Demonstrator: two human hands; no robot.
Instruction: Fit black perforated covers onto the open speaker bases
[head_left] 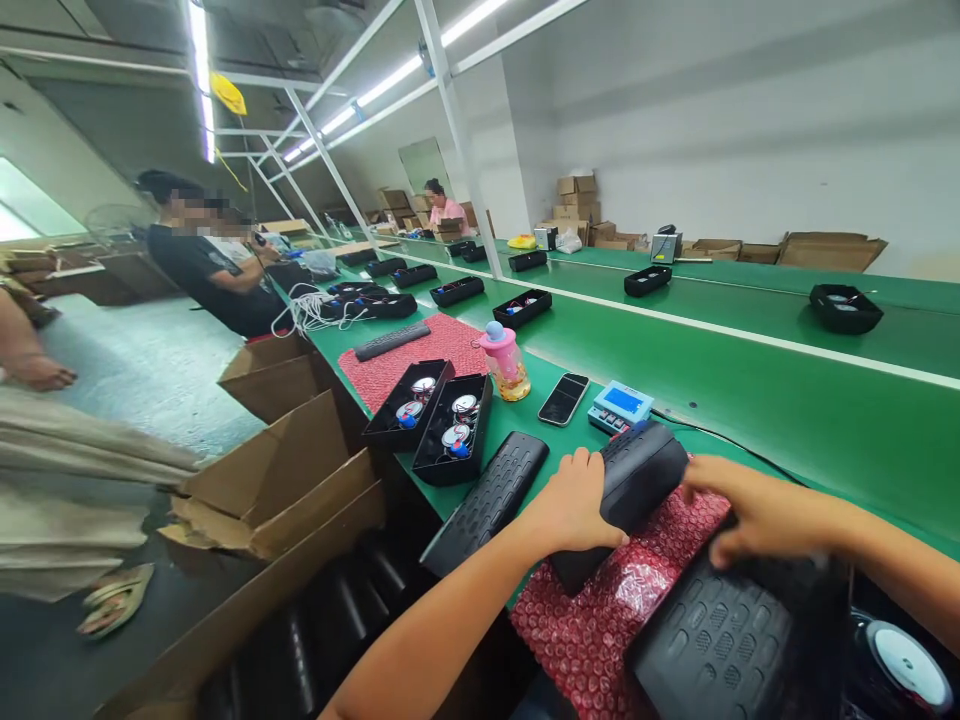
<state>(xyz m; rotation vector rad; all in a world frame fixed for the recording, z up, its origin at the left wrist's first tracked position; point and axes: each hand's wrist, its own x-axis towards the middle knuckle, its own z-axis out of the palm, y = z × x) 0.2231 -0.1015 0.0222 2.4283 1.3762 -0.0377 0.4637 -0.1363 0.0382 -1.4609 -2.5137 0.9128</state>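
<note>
My left hand (577, 500) is closed around a black plastic casing (646, 470), which lies tilted on red bubble wrap (637, 580). My right hand (757, 510) is slightly blurred, its thumb and fingers apart. It hovers between that casing and a black slotted speaker cover (720, 640) in the foreground; whether it touches either is unclear. Another slotted cover (495, 490) rests on the bench left of my left hand. Two open black housings (453, 430) with round silver speakers and wires stand beyond it. A blue-screened device (621, 405) sits just past the held casing.
A phone (563, 399) and a pink-lidded bottle (507, 365) stand on the green bench (750, 400). Cardboard boxes (262, 480) are at the left edge. Several black housings (523, 306) line the belt. Co-workers (214, 250) sit farther along. A round speaker (904, 665) is at lower right.
</note>
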